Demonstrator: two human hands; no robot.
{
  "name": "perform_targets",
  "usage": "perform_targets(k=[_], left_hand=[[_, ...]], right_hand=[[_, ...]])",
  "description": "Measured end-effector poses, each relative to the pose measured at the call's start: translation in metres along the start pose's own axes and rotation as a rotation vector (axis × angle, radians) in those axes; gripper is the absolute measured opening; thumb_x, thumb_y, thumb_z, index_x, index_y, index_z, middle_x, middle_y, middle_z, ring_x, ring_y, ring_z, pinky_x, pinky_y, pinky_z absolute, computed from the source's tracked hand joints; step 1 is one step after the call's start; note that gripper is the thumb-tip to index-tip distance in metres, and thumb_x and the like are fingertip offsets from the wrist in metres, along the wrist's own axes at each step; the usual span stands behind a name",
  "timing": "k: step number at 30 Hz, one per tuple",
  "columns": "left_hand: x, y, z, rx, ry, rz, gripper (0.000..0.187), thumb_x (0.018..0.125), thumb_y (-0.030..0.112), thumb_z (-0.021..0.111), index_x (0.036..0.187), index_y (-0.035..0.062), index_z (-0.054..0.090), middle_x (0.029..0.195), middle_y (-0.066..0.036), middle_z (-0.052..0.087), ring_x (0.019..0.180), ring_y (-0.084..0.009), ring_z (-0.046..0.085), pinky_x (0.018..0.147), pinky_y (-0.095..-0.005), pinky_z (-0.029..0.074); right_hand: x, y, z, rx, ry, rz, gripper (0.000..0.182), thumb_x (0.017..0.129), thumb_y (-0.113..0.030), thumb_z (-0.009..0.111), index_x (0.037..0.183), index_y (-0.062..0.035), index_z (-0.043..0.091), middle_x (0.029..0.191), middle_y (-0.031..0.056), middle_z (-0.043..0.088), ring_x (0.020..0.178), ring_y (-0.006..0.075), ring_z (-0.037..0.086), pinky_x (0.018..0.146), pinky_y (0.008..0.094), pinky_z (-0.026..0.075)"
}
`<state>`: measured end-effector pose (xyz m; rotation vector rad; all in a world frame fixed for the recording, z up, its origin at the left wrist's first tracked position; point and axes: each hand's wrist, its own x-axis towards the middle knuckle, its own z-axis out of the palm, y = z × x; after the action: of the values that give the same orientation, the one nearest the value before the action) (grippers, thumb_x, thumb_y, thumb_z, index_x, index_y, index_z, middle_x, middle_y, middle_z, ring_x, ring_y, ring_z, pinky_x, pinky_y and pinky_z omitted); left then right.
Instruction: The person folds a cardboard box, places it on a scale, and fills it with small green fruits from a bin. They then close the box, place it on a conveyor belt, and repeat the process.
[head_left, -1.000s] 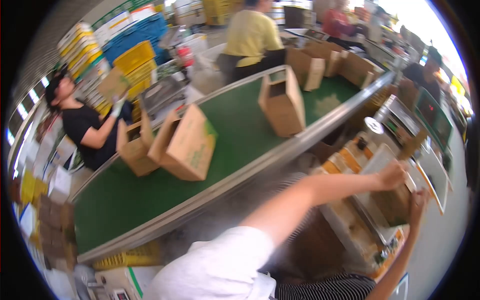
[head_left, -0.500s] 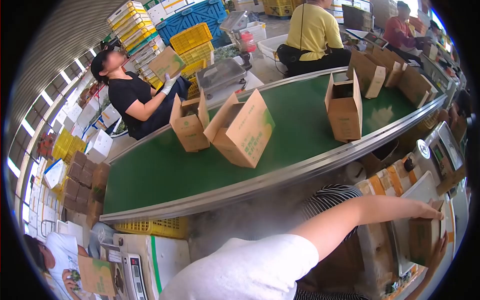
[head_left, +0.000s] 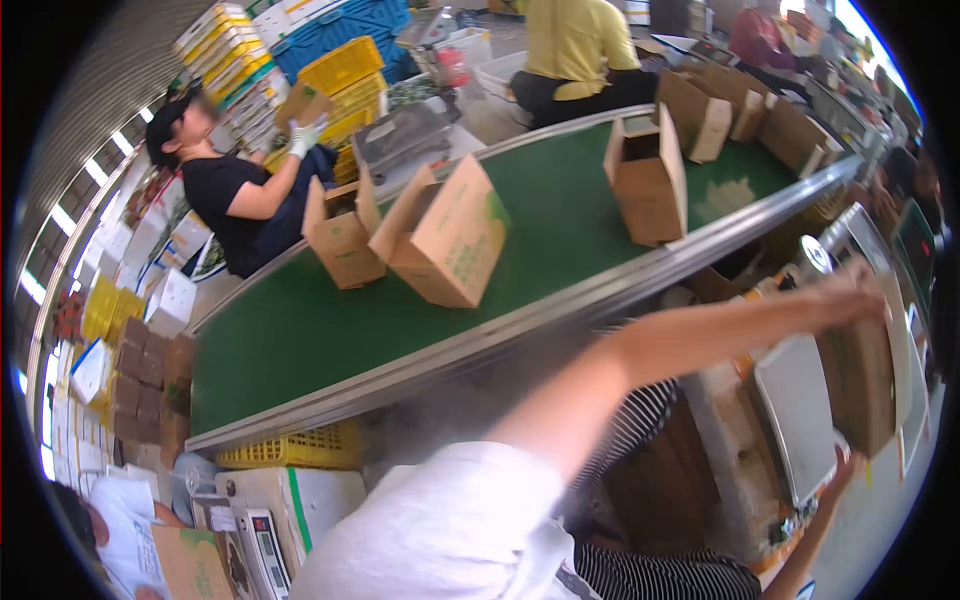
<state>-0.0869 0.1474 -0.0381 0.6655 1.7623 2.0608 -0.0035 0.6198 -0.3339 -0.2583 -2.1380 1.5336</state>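
1. The person's left hand (head_left: 845, 298) is at the right of the frame, arm stretched across from the lower centre. It rests on the top edge of a brown carton (head_left: 860, 385); the grip is closed over that edge, though motion blur hides the individual fingers.
2. The right hand (head_left: 838, 478) is at the lower right, below the carton. Its fingers curl upward near the carton's lower corner; whether they touch it, or how far the grip is open, cannot be told.
3. The carton is at the right edge of the frame, upright and slightly tilted, just beside a flat grey scale platform (head_left: 795, 415) that lies to its left.
4. A green conveyor belt (head_left: 330, 330) with a metal rim runs diagonally from lower left to upper right.
5. On the belt, upper centre: a large open box (head_left: 450, 235) tipped on its side, touching a smaller open box (head_left: 340, 240) to its left.
6. Further right on the belt, standing apart, is an upright open box (head_left: 648, 180); more boxes (head_left: 700, 115) sit at the far end.
7. A co-worker in a black top (head_left: 225, 195), gloved hand raised, sits beyond the belt at upper left. Another in a yellow top (head_left: 575, 40) sits at top centre.
8. Yellow crates (head_left: 345, 70) are stacked at upper left.
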Motion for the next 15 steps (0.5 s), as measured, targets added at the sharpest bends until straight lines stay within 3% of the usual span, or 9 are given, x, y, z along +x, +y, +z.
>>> perform_targets(k=[1,3,6,7,9,12,14,15], left_hand=[[-0.014,0.019,-0.015,0.025,0.097,0.077,0.093,0.058,0.044,0.077,0.136,0.0094,0.040,0.129,-0.023,0.044,0.126,-0.0340,0.041,0.102,-0.0368,0.037],[-0.058,0.035,-0.049,0.003,0.277,0.412,0.084,0.064,0.038,0.078,0.133,0.0102,0.038,0.127,-0.020,0.042,0.122,-0.0267,0.042,0.099,-0.0359,0.039],[-0.147,0.051,-0.100,-0.047,0.635,0.692,0.077,0.073,0.030,0.076,0.132,0.0060,0.034,0.118,-0.012,0.047,0.108,-0.0192,0.051,0.091,-0.0324,0.044],[-0.166,0.051,-0.108,-0.145,0.877,0.845,0.078,0.076,0.029,0.074,0.135,0.0045,0.029,0.122,-0.013,0.046,0.107,-0.0181,0.053,0.093,-0.0324,0.045],[-0.197,0.053,-0.140,-0.024,1.140,0.997,0.079,0.081,0.032,0.069,0.137,0.0056,0.021,0.126,-0.015,0.042,0.118,-0.0244,0.047,0.100,-0.0398,0.043],[-0.213,0.036,-0.161,-0.127,1.542,0.799,0.089,0.082,0.043,0.068,0.140,0.0061,0.010,0.133,-0.021,0.031,0.122,-0.0298,0.043,0.098,-0.0437,0.045],[-0.209,0.013,-0.173,-0.208,1.670,0.689,0.090,0.082,0.045,0.068,0.140,0.0065,0.010,0.135,-0.023,0.029,0.122,-0.0307,0.044,0.097,-0.0432,0.048],[-0.206,0.002,-0.175,-0.228,1.641,0.652,0.091,0.082,0.047,0.067,0.140,0.0067,0.009,0.135,-0.023,0.029,0.121,-0.0309,0.044,0.097,-0.0428,0.048]], right_hand=[[-0.052,-0.139,0.072,0.191,0.069,0.126,0.039,0.093,-0.020,0.055,0.127,-0.0010,0.053,0.115,0.0092,0.055,0.102,0.0180,0.054,0.083,0.0331,0.050],[-0.076,-0.214,0.107,0.091,-0.020,0.121,0.037,0.093,-0.021,0.051,0.127,-0.0064,0.052,0.108,0.0058,0.055,0.097,0.0122,0.054,0.076,0.0278,0.050],[-0.073,-0.208,0.121,0.027,-0.110,0.088,0.034,0.094,-0.020,0.049,0.125,-0.0083,0.052,0.103,0.0041,0.054,0.094,0.0111,0.053,0.071,0.0263,0.051],[-0.067,-0.195,0.123,0.034,-0.128,0.068,0.033,0.093,-0.018,0.048,0.124,-0.0085,0.052,0.102,0.0041,0.054,0.092,0.0110,0.053,0.069,0.0256,0.051],[-0.059,-0.181,0.126,0.031,-0.153,0.054,0.031,0.092,-0.015,0.047,0.121,-0.0082,0.053,0.100,0.0043,0.054,0.088,0.0112,0.054,0.065,0.0245,0.051],[-0.058,-0.178,0.132,0.012,-0.169,0.063,0.030,0.091,-0.012,0.046,0.119,-0.0074,0.054,0.097,0.0049,0.053,0.085,0.0116,0.054,0.062,0.0240,0.052],[-0.060,-0.178,0.134,-0.010,-0.181,0.072,0.030,0.091,-0.014,0.046,0.119,-0.0074,0.053,0.096,0.0047,0.053,0.084,0.0116,0.054,0.062,0.0242,0.052],[-0.061,-0.179,0.135,-0.023,-0.185,0.080,0.031,0.092,-0.016,0.046,0.120,-0.0076,0.053,0.096,0.0042,0.053,0.085,0.0114,0.054,0.062,0.0243,0.052]])
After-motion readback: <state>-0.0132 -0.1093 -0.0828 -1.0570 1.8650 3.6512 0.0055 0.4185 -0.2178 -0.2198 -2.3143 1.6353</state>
